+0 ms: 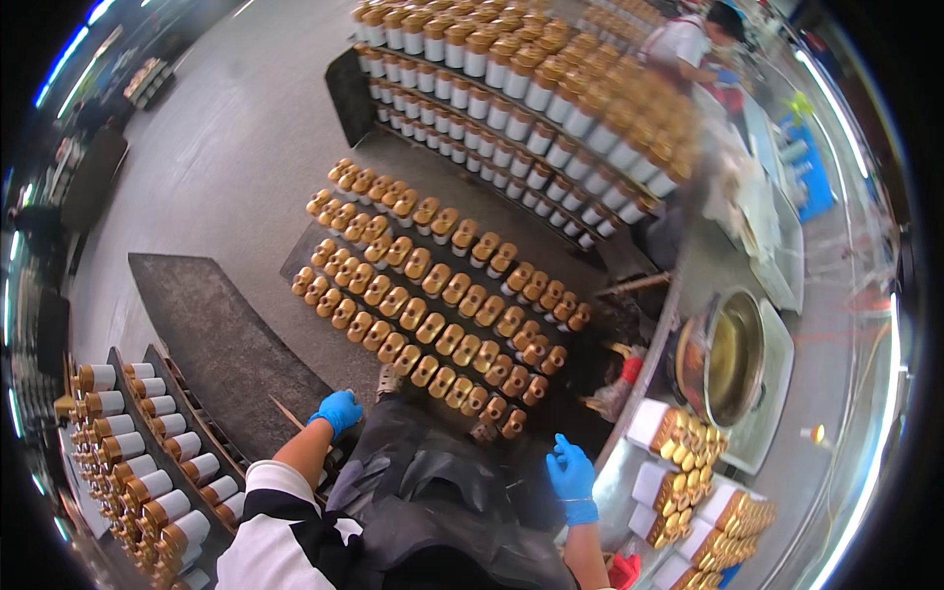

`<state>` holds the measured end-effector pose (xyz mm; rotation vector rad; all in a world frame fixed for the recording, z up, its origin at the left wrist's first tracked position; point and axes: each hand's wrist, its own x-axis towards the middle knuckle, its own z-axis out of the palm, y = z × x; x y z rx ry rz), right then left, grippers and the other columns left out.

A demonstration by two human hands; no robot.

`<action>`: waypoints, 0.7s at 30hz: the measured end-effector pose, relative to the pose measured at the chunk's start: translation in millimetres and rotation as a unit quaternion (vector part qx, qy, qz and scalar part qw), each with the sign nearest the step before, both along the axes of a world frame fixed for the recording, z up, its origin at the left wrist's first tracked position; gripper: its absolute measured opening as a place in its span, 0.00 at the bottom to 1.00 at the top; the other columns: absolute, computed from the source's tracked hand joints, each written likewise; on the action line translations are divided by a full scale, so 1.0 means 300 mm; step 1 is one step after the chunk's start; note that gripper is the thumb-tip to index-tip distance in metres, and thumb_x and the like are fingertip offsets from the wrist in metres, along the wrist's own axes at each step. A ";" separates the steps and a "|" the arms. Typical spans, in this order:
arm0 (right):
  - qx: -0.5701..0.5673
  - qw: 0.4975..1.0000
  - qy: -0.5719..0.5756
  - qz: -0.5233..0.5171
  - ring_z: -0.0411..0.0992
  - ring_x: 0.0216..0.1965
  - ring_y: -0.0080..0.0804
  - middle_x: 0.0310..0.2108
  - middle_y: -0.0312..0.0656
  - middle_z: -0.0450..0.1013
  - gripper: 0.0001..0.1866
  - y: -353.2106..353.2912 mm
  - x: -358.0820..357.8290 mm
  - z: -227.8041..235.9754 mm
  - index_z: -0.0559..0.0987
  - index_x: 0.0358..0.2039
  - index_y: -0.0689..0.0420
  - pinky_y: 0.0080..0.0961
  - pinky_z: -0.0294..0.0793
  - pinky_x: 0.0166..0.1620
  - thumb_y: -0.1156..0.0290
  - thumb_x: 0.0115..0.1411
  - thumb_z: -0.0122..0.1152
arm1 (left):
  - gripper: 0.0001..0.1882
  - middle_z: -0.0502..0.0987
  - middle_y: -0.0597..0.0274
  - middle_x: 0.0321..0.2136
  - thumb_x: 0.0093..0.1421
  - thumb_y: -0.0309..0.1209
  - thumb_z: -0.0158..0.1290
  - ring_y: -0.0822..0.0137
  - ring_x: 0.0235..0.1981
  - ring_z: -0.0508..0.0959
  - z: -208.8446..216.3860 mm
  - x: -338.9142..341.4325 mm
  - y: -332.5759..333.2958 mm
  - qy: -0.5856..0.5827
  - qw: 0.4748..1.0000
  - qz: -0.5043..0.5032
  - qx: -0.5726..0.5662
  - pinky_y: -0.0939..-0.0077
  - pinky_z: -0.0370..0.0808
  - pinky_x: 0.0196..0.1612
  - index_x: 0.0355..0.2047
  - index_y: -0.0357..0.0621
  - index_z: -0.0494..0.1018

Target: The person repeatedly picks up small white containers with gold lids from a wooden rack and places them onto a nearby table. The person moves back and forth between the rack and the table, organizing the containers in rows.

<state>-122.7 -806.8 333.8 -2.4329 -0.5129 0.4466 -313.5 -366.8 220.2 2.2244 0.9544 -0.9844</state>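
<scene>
My left hand (338, 412), in a blue glove, is closed beside my dark apron (423, 492); what it holds, if anything, is hidden. A thin wooden stick (286, 411) shows beside that wrist. My right hand (571, 476), also gloved in blue, is held out with its fingers stretched and nothing in it. It is left of the metal counter's edge. In front of me, several rows of glossy gold-brown, two-lobed pieces (449, 339) stand low down on dark boards. Many have a small dark hole on top.
On the counter at right are a round pot (736, 356) of yellowish liquid and white blocks with gold-brown lobed parts (678, 500). A loaded rack (511, 108) stands beyond, another (147, 462) at lower left. A dark board (216, 320) lies left. A person (693, 44) works far right.
</scene>
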 end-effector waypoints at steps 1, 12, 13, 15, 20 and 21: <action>-0.033 0.998 0.018 0.045 0.72 0.25 0.34 0.29 0.40 0.73 0.23 0.083 0.009 -0.010 0.74 0.47 0.52 0.29 0.72 0.30 0.66 0.48 0.62 | 0.21 0.77 0.46 0.32 0.48 0.37 0.50 0.49 0.36 0.76 -0.050 -0.073 0.047 0.002 1.000 0.011 -0.008 0.60 0.72 0.41 0.41 0.39 0.71; -0.039 0.973 0.155 0.168 0.72 0.28 0.40 0.30 0.43 0.73 0.18 0.841 -0.080 -0.021 0.76 0.42 0.52 0.32 0.72 0.33 0.61 0.51 0.59 | 0.16 0.75 0.48 0.38 0.52 0.37 0.47 0.50 0.41 0.74 -0.147 -0.287 0.402 -0.005 0.985 0.160 -0.062 0.62 0.70 0.46 0.38 0.43 0.75; -0.032 0.974 0.166 0.152 0.73 0.28 0.39 0.31 0.43 0.73 0.18 0.851 -0.102 -0.018 0.76 0.42 0.52 0.31 0.72 0.33 0.62 0.51 0.59 | 0.16 0.75 0.48 0.38 0.51 0.37 0.47 0.49 0.41 0.74 -0.134 -0.267 0.434 0.002 0.989 0.136 -0.061 0.62 0.70 0.45 0.38 0.43 0.75; -0.091 0.967 0.185 0.150 0.73 0.32 0.41 0.34 0.44 0.73 0.19 0.841 -0.117 0.021 0.76 0.43 0.51 0.33 0.73 0.36 0.58 0.52 0.57 | 0.17 0.74 0.44 0.36 0.51 0.38 0.47 0.45 0.40 0.74 -0.207 -0.284 0.477 -0.053 0.991 0.104 -0.066 0.59 0.71 0.43 0.36 0.38 0.73; -0.080 0.985 0.152 -0.002 0.72 0.33 0.45 0.33 0.46 0.73 0.18 0.621 -0.099 0.036 0.75 0.42 0.52 0.35 0.71 0.36 0.58 0.52 0.55 | 0.15 0.75 0.45 0.24 0.52 0.38 0.47 0.44 0.26 0.74 -0.342 -0.337 0.507 -0.252 0.966 -0.011 -0.053 0.55 0.71 0.31 0.23 0.36 0.73; -0.046 0.982 0.168 -0.077 0.71 0.34 0.48 0.34 0.48 0.73 0.17 0.565 -0.079 0.054 0.75 0.40 0.52 0.37 0.71 0.36 0.57 0.53 0.52 | 0.08 0.71 0.56 0.15 0.50 0.30 0.46 0.64 0.16 0.71 -0.386 -0.356 0.489 -0.254 0.961 0.080 -0.078 0.66 0.66 0.18 0.19 0.38 0.69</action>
